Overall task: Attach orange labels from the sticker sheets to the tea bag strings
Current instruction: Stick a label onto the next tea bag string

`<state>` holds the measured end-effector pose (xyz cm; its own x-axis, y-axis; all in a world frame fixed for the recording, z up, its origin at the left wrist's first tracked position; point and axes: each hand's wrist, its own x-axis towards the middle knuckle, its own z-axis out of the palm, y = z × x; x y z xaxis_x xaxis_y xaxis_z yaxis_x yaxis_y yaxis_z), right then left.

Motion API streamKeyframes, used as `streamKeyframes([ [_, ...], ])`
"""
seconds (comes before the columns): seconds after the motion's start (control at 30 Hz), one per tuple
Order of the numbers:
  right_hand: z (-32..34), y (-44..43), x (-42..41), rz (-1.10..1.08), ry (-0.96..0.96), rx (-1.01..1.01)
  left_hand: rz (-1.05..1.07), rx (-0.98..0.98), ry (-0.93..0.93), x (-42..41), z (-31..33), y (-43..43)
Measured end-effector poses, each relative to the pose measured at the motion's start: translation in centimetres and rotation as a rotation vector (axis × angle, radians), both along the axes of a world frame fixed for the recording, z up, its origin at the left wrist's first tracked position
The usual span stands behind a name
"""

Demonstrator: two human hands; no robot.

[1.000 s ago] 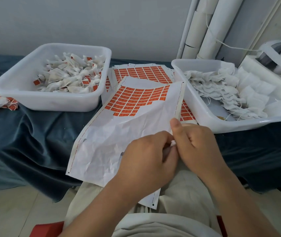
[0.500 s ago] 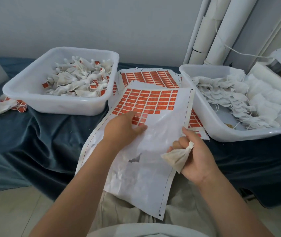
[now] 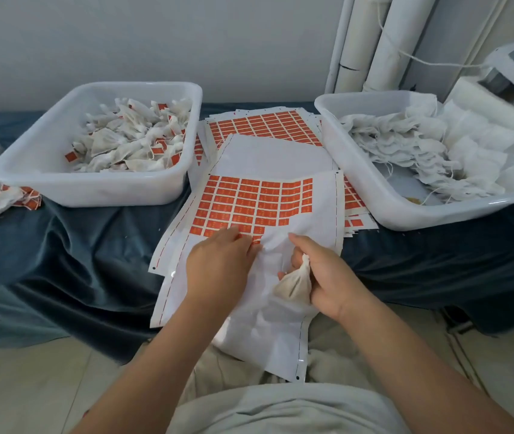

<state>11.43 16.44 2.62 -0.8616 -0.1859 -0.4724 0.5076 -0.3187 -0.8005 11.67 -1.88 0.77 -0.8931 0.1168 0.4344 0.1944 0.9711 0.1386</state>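
A sticker sheet (image 3: 259, 202) with rows of orange labels lies in front of me, its lower part peeled bare and crumpled, hanging over my lap. My left hand (image 3: 221, 261) rests on the sheet with its fingertips at the lowest row of orange labels. My right hand (image 3: 324, 277) grips a white tea bag (image 3: 293, 286) in its curled fingers, while its thumb touches the crumpled paper just right of my left fingertips. The tea bag's string is not visible.
A white tub (image 3: 93, 189) at the left holds tea bags with orange labels. A second white tub (image 3: 374, 195) at the right holds plain tea bags. More sticker sheets (image 3: 265, 126) lie stacked between them on a dark blue cloth (image 3: 77, 261). White rolls (image 3: 384, 42) stand behind.
My left hand left the right hand and reached forward onto the sheet, then settled at the lowest label row. My right hand moved forward with the tea bag to the sheet.
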Motion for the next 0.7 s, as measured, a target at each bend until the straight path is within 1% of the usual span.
streamKeyframes([
  [0.1, -0.8, 0.3, -0.3, 0.026, 0.062, 0.106, -0.069, 0.065, 0.097, 0.5, -0.6, -0.1],
  [0.17, -1.1, 0.3, -0.5, 0.039, 0.109, 0.172, -0.067, 0.077, 0.108, 0.9, -0.4, 0.2],
  [0.27, -1.3, 0.5, -0.6, 0.089, 0.178, 0.356, -0.029, 0.147, 0.012, 1.1, 0.5, 0.7],
  [0.33, -1.6, 0.8, -0.7, 0.130, 0.211, 0.411, -0.054, 0.182, -0.054, 1.0, 0.9, 0.6],
  [0.37, -1.8, 0.9, -0.7, 0.130, 0.216, 0.435, -0.092, 0.166, -0.061, 0.9, 0.9, 0.4],
  [0.43, -2.2, 0.8, -1.1, 0.075, 0.186, 0.454, -0.145, 0.081, -0.078, 0.8, 0.8, 0.1],
  [0.53, -2.6, 0.7, -1.3, 0.032, 0.139, 0.444, -0.105, -0.006, -0.118, 0.6, 0.5, 0.1],
  [0.6, -2.6, 0.6, -1.3, 0.026, 0.130, 0.436, -0.099, 0.006, -0.110, 0.3, 0.1, 0.0],
  [0.7, -2.5, 0.6, -1.4, 0.031, 0.128, 0.459, -0.122, 0.104, -0.076, 0.1, -0.1, -0.3],
])
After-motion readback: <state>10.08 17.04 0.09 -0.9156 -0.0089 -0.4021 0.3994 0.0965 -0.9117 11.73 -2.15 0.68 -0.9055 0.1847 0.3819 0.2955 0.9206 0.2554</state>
